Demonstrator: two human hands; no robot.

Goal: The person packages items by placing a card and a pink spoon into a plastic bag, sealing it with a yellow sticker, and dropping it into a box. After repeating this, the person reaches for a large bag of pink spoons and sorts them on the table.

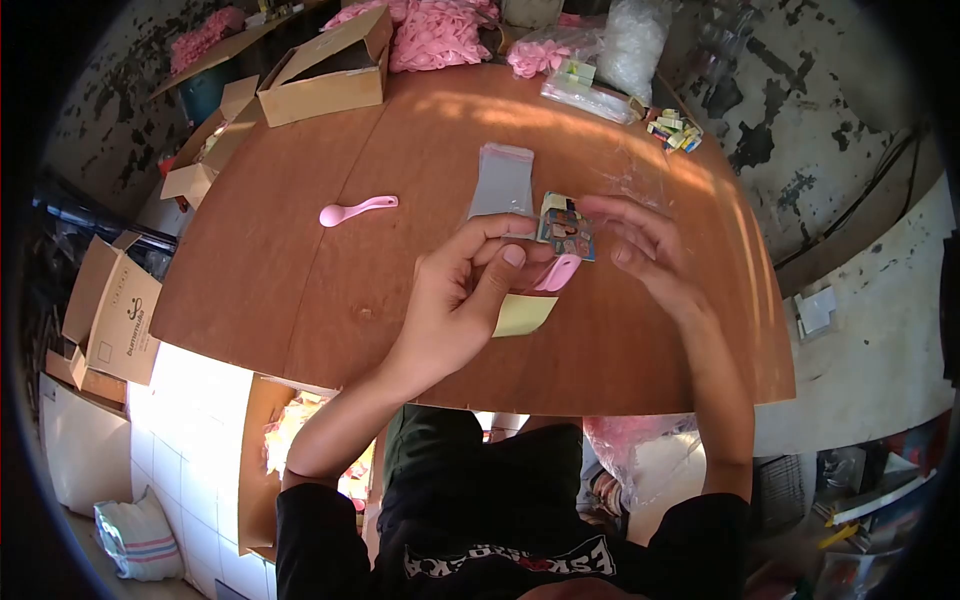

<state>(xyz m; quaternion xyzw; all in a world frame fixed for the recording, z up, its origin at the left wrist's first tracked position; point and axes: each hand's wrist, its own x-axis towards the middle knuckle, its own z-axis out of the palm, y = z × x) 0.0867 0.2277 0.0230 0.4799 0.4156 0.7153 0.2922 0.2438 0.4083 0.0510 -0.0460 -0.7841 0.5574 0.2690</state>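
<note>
My left hand [460, 285] is closed, thumb against fingers, around a pink spoon [560, 272] whose holed handle end sticks out to the right. The rest of that spoon is hidden behind the fingers. Just beyond it lie small colourful printed cards [567, 230]. My right hand [648, 248] hovers to their right, its fingers apart and curved, holding nothing. Under my left hand a pale yellow paper [525, 315] shows on the table. A stack of clear plastic bags [503, 178] lies beyond my left fingers. Another pink spoon [347, 211] rests alone further left.
On the brown table [300, 290], an open cardboard box [325, 85] stands at the back left. A heap of pink spoons [440, 35] and a bulging clear plastic bag [632, 45] sit along the back. Small yellow boxes [674, 131] lie at the back right.
</note>
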